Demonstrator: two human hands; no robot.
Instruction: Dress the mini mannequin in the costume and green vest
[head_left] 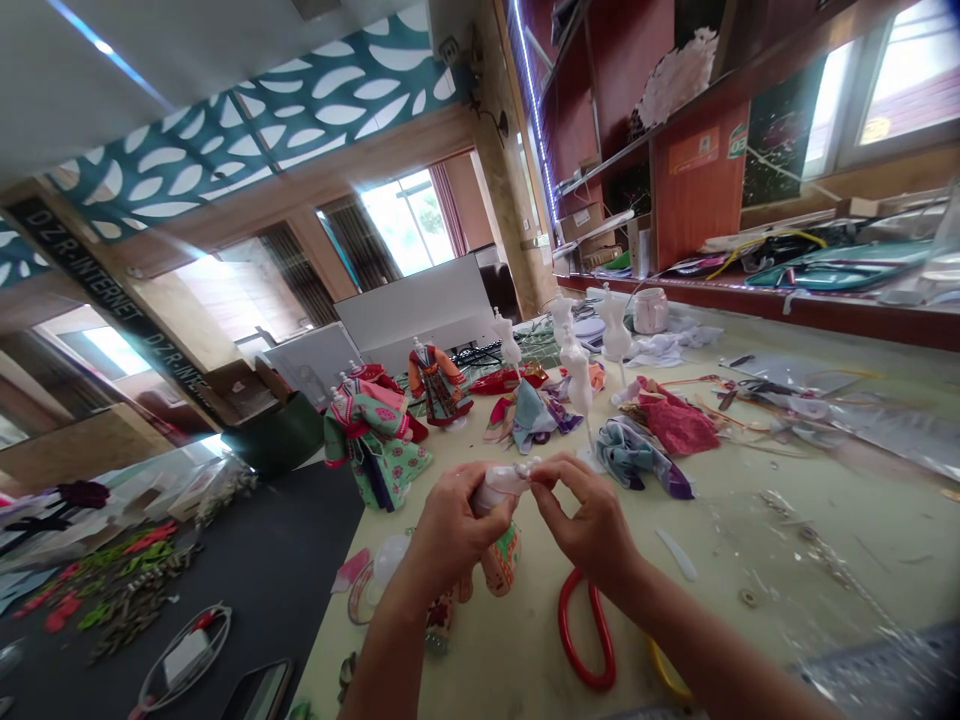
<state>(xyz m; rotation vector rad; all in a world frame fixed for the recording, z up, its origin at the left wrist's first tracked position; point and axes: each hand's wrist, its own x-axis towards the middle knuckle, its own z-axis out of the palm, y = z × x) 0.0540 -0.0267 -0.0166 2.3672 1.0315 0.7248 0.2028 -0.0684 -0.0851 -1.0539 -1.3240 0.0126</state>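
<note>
A miniature white dress form (501, 486) lies sideways in the grip of my left hand (452, 525), its knobbed neck end pointing right. At that end, my right hand (594, 515) has its thumb and fingertips pinched together; whatever is between them is too small to make out. Below my hands is a small patterned piece in orange and green (504, 562), partly hidden by my left hand. The red handle of a pair of scissors (586, 630) lies on the table under my right forearm.
Miniature forms in a green robe (375, 440) and an orange robe (436, 385) stand at the back left. Bare white forms (576, 372) stand behind folded fabric pieces (641, 455). A clear plastic sheet (795, 540) lies right; a round mirror (187, 655) lies left.
</note>
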